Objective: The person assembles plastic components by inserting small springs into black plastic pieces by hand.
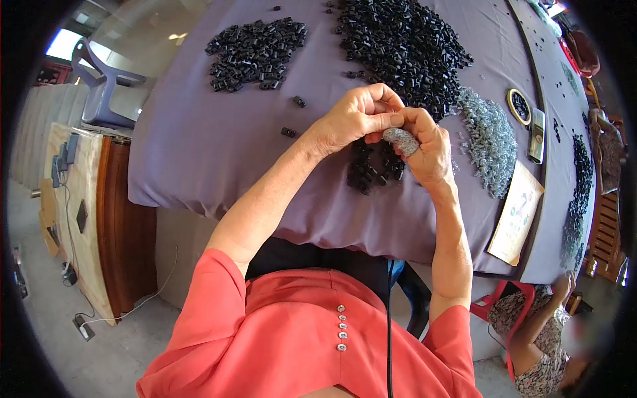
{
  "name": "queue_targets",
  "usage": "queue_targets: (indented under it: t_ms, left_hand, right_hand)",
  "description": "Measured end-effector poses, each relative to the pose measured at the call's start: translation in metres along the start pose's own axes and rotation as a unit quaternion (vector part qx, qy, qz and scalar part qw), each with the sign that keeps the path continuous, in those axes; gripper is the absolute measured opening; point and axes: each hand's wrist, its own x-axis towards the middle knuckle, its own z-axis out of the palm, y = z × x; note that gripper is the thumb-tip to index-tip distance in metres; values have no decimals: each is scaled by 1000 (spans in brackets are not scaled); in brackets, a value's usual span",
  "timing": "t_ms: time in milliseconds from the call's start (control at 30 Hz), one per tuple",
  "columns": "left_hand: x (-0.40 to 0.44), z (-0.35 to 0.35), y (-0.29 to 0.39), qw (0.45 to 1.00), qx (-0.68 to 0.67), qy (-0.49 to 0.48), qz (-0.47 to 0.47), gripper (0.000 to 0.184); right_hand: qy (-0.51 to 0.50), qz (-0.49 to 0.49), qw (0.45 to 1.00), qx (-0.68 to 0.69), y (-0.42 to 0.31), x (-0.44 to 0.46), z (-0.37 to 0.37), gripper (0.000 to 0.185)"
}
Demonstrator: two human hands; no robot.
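Note:
My left hand (355, 121) and my right hand (430, 149) meet above the table, fingertips pinched together. Whatever is between them is too small or hidden to make out. A grey speckled wrap (401, 141) covers my right thumb. Just below my hands lies a loose cluster of small black plastic pieces (363, 174), partly covered by the right hand. Beyond the fingers spreads a large heap of the same black pieces (405, 50). To the right of my right hand is a pile of small clear pieces (490, 142).
A smaller black pile (257, 53) lies at the upper left of the purple cloth (192, 146). On the right are a tape roll (510, 108), a metallic item (537, 136) and a printed sheet (516, 215). Another person (537, 331) sits at lower right. A grey chair (106, 93) stands left.

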Motion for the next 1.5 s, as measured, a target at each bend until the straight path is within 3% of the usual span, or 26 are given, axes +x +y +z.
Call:
queue_targets:
  t_ms: [133, 267, 400, 433, 533, 600, 767, 1267, 1400, 1500]
  left_hand:
    - [0, -3, -1, 999, -34, -30, -13, 17]
    - [2, -7, -4, 1000, -14, -21, 14, 19]
    - [2, -5, 0, 998, 51, 2, 32, 18]
    - [1, -3, 3, 997, 68, 29, 29, 14]
    - [4, -9, 1, 967, 215, 117, 66, 9]
    - [5, -15, 2, 954, 231, 172, 80, 6]
    - [7, -24, 5, 938, 232, 246, 78, 8]
    - [9, -26, -3, 923, 276, 253, 91, 13]
    - [9, -20, -3, 905, 295, 273, 137, 13]
    - [5, -15, 1, 880, 310, 299, 199, 14]
  right_hand:
    - [-2, -65, 997, -48, 2, -1, 0, 16]
    - [16, -49, 998, 43, 7, -1, 9, 24]
    - [15, -50, 999, 4, 9, 0, 6, 29]
    - [-6, -26, 999, -34, 5, 1, -1, 29]
    - [57, -29, 998, -18, 13, 4, -14, 26]
    - [108, -22, 993, -40, 22, 7, -33, 15]
    - [182, 80, 947, -250, 34, 2, -72, 19]
    - [142, 159, 881, -424, 47, -2, -76, 21]
    - [112, 155, 882, -431, 45, -3, -76, 19]
    - [116, 100, 881, -447, 62, -5, -77, 19]
